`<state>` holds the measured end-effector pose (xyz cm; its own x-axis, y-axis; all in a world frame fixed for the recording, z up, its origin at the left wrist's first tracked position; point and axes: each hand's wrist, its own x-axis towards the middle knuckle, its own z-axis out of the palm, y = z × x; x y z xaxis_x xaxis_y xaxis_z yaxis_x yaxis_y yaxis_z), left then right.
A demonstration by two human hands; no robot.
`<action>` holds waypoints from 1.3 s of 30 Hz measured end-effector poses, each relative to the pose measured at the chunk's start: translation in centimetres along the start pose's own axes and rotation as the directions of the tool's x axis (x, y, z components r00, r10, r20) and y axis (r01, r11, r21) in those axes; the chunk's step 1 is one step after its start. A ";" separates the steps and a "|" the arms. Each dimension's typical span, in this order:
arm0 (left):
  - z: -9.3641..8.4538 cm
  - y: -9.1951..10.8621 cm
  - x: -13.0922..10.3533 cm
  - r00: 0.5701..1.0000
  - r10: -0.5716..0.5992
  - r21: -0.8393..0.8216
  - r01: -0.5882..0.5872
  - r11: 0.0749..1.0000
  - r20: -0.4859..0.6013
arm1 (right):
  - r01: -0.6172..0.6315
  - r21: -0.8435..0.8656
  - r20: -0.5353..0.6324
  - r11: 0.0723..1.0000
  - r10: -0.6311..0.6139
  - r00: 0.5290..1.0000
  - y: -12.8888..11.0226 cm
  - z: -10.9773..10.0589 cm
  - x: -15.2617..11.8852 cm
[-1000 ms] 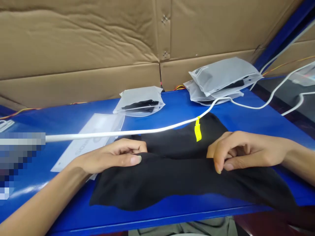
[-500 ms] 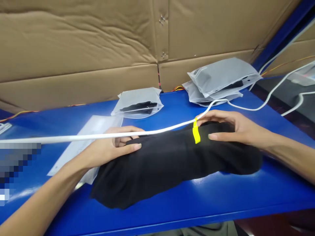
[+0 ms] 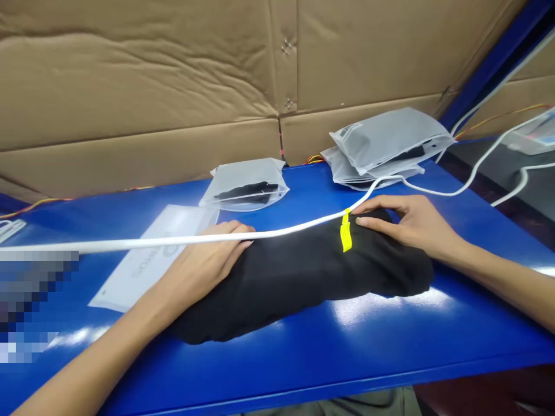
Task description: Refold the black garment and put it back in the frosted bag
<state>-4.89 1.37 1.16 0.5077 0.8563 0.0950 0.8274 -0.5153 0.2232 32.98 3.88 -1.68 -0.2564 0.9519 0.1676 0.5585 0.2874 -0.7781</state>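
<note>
Black garment (image 3: 303,277) lies folded into a long bundle on the blue table (image 3: 390,341), straight in front of me. Head view: my left hand (image 3: 206,263) lies flat, fingers spread, pressing the bundle's left end. My right hand (image 3: 405,222) rests palm down, fingers extended, on its right end, gripping nothing. White cable (image 3: 277,232) crosses just over the cloth, yellow tag (image 3: 346,232) hanging from it. Packed frosted bags (image 3: 247,182) and a bag stack (image 3: 385,144) sit behind, flat white bag (image 3: 147,260) by my left wrist, cardboard wall (image 3: 151,98) beyond.
</note>
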 end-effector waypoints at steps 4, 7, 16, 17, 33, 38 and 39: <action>0.1 -0.1 0.1 1.000 0.016 -0.053 -0.016 0.998 -0.001 | 0.043 -0.077 -0.004 0.996 -0.043 0.999 0.0 -0.2 0.1; 0.4 -0.2 0.2 0.999 0.039 -0.058 -0.039 0.998 -0.012 | 0.014 -0.096 0.002 0.995 -0.014 1.000 0.1 -0.4 0.1; 0.7 0.2 0.0 0.998 0.050 -0.029 -0.051 0.998 -0.050 | -0.040 -0.057 0.031 0.998 0.042 0.999 0.5 -1.0 0.4; 0.7 0.3 0.0 0.998 0.050 -0.029 -0.052 0.998 -0.049 | -0.051 -0.046 0.030 0.998 0.052 0.998 0.6 -1.0 0.4; 0.7 0.1 0.2 0.999 0.047 -0.069 -0.047 0.997 0.000 | 0.242 -0.283 0.219 0.928 -0.183 0.958 1.0 -1.2 0.6; 0.8 0.1 0.3 0.999 0.044 -0.058 -0.044 0.997 -0.002 | 0.281 -0.292 0.188 0.914 -0.233 0.954 0.9 -0.9 0.5; 0.8 0.0 0.3 0.999 0.041 -0.054 -0.041 0.998 -0.001 | 0.258 -0.288 0.186 0.922 -0.210 0.960 0.8 -1.0 0.5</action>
<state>-4.48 1.59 0.40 0.5409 0.8344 0.1054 0.7917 -0.5474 0.2713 34.09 4.69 -1.58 -0.5103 0.8336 0.2115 0.6765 0.5409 -0.4998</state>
